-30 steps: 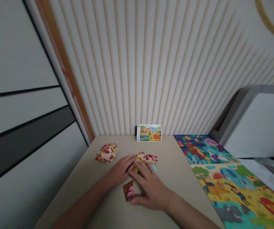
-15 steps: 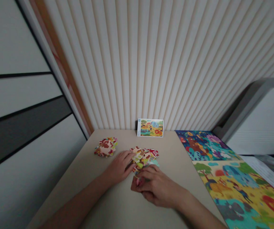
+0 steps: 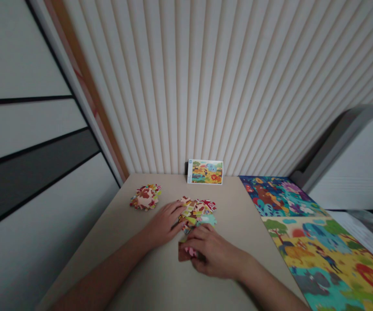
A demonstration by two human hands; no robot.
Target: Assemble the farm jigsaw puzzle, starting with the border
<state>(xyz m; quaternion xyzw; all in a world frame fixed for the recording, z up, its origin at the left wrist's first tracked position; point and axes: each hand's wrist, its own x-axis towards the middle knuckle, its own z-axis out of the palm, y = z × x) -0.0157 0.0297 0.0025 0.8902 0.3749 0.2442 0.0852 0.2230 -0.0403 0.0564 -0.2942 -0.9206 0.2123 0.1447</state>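
Now that my right hand [image 3: 218, 254] has drawn back from across the loose pile [image 3: 198, 208], more of the pieces show just beyond its fingers. Those fingers, earlier spread over the pile, are now bunched over a brown-and-pink piece [image 3: 183, 252], which sticks out to their left; whether they are clamped on it or only resting there, I cannot tell. My attention therefore shifts from the pile to this single piece, at the near side of it. My left hand [image 3: 163, 224] stays at the pile's left edge, fingers slightly apart, tips touching the outer pieces, and I see nothing pinched there. Left of and beyond its fingers, a second pile [image 3: 145, 198] lies on the table [image 3: 170, 283]. Farther beyond both sets of fingers stands a picture card [image 3: 206, 172], and to their right lie two colourful picture panels, one beyond the other
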